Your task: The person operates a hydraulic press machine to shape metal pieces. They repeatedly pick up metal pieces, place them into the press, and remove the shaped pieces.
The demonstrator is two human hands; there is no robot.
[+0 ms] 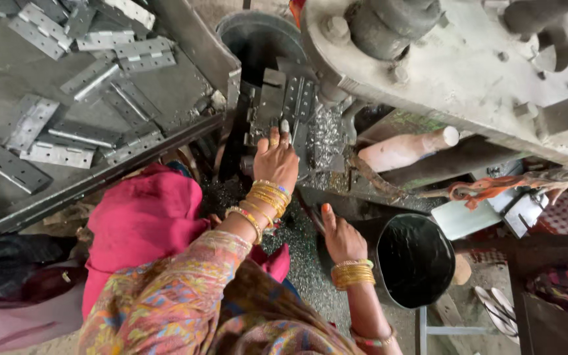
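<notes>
My left hand, with gold bangles on the wrist, reaches forward into the die of a heavy grey press. Its fingertips pinch a small grey metal plate lying on the die block. My right hand, also bangled, rests lower down on a ledge strewn with metal shavings. The thumb sticks up and I see nothing held in it. A pink cloth covers my lap to the left.
Several flat perforated metal plates lie piled on a grey tray at upper left. A black bucket stands right of my right hand. A wooden handle juts out under the press. Sandals lie on the floor.
</notes>
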